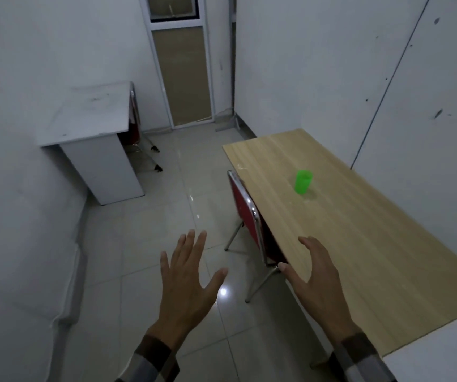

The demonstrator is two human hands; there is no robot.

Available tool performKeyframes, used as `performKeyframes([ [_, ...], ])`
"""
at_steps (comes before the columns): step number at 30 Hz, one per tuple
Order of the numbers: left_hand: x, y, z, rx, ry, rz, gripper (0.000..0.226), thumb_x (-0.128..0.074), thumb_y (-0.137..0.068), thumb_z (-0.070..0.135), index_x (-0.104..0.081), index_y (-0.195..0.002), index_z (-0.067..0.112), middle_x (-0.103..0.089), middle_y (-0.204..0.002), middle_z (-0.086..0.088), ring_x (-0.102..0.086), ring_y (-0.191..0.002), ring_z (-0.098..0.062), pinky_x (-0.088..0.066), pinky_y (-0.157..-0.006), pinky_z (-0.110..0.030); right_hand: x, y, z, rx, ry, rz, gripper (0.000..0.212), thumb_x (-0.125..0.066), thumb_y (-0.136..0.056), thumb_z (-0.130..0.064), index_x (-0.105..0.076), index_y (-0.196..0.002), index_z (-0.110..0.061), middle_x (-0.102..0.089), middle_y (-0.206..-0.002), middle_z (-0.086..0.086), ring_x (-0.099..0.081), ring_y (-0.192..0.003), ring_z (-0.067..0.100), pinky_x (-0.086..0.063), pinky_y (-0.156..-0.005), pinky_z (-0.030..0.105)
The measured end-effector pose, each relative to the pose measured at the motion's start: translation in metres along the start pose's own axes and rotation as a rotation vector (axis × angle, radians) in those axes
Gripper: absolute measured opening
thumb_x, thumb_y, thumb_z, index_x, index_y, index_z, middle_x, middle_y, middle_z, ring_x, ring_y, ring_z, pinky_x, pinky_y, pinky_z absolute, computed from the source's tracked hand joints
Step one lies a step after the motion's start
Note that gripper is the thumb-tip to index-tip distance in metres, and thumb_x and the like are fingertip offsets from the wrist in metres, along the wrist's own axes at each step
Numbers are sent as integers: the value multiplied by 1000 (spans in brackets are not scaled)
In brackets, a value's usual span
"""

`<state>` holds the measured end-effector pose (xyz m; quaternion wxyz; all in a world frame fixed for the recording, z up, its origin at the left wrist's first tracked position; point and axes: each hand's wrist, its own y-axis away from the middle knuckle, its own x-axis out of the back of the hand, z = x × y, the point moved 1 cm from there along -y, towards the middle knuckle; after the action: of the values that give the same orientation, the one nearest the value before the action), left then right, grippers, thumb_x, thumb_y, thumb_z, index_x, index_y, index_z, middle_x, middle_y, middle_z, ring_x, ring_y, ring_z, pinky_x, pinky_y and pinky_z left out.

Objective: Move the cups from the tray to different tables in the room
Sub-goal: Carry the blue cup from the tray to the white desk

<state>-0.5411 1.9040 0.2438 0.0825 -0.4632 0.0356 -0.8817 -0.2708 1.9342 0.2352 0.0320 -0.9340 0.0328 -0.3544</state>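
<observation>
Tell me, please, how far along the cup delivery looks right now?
Done: one green cup stands upright on the wooden table. In hand: nothing; the left hand and right hand are both open and empty. Left: the white desk has no cup on it. No tray or other cups are in view, so the remainder is unclear.

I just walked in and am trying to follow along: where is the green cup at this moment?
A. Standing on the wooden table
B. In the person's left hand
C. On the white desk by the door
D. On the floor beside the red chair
A: the green cup stands upright on the wooden table, while the left hand and right hand are both open and hold nothing.
</observation>
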Motion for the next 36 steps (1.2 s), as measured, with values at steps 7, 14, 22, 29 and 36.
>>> performKeyframes([
  [7,40,111,-1,60,-50,110,90,-32,-88,83,-1,-164,45,4,-176,15,14,-161,-2,20,-130,-46,10,92,-26,106,-3,-36,73,-77,-92,-42,-47,-155,-20,-35,-168,3,-31,-155,19,-22,-123,32],
  [14,62,274,-13,127,-36,156,89,-45,-94,77,-5,-166,43,2,-177,15,14,-161,1,23,-128,-40,4,241,-48,170,-62,-123,78,-65,-86,-56,-47,-154,-21,-36,-168,6,-29,-157,22,-30,-126,55],
  [22,92,436,1,303,-65,248,88,-40,-90,77,-8,-165,44,-1,-177,14,12,-162,-1,15,-131,-50,29,355,-79,275,-55,-259,82,-63,-83,-64,-41,-155,-32,-34,-170,1,-27,-158,21,-30,-126,56],
  [29,99,560,31,498,-96,422,88,-29,-86,85,-13,-164,49,-2,-177,14,10,-162,-3,12,-132,-52,44,420,-92,450,-79,-392,76,-77,-89,-45,-42,-155,-30,-37,-168,-3,-31,-157,20,-33,-124,57],
  [36,90,690,95,689,-121,622,86,-35,-87,80,-19,-165,45,-6,-177,15,7,-162,0,12,-132,-48,76,498,-82,636,-122,-570,73,-68,-86,-55,-48,-151,-27,-40,-166,-4,-32,-157,20,-33,-124,56],
])
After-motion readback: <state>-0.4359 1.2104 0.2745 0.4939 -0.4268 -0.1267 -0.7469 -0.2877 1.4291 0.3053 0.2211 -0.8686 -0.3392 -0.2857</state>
